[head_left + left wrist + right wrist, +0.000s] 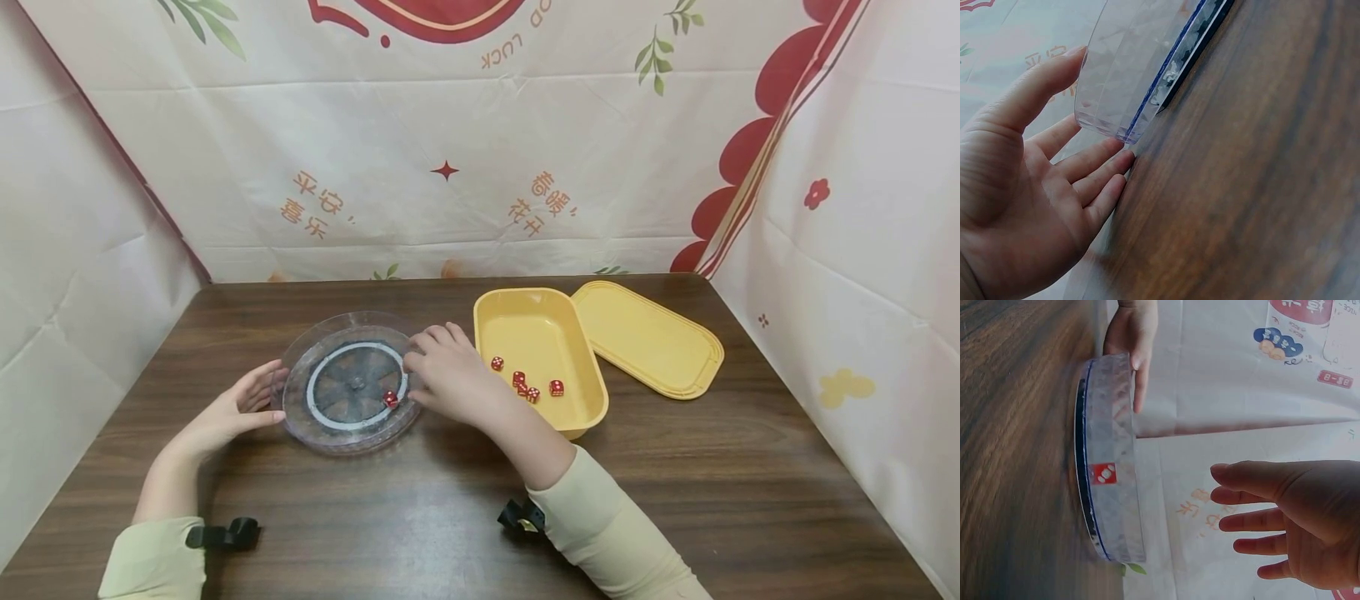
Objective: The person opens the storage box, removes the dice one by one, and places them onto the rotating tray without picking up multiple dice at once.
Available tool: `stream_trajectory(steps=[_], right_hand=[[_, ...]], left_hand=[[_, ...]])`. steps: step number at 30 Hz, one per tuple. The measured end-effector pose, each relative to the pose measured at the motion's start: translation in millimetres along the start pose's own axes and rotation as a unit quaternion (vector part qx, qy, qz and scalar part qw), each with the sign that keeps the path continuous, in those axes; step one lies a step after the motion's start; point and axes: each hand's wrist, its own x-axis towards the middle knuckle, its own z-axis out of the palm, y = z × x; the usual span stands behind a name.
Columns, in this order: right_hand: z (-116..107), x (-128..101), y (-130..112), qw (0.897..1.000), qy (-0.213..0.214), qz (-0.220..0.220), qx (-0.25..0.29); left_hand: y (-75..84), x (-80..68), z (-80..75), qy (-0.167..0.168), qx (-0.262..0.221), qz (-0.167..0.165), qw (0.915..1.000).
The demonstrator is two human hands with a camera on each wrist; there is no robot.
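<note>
A clear round dish (300, 417) with a pale ring on its dark base stands on the table. One red die (391, 399) with white pips lies inside, toward the right; it shows through the wall in the right wrist view. My left hand (225, 417) is at the left side of the dish, thumb at the rim and extended fingers against the outer wall (1122, 69). Over the right edge of the dish is my right hand (450, 371), its fingers loosely extended. The right wrist view shows that hand (1310, 519) apart from the dish, holding nothing.
Right of the dish stands a yellow box (592, 400) holding several red dice (556, 387). Its yellow lid (652, 337) lies flat behind and to the right. Printed cloth (450, 225) hangs along the table's back edge and both sides.
</note>
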Motion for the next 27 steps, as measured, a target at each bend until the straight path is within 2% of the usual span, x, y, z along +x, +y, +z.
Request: stream_trajectory(steps=[17,27], right_hand=[[-10,-29,28,0.999,0.042,0.012,0.019],[-17,-37,45,0.997,0.034,0.059,0.046]], left_hand=[[-2.1,-0.7,0.4,-0.001,-0.001,-0.002,1.0000],[-0.7,0.1,-0.9,0.001,0.001,-0.004,1.0000]])
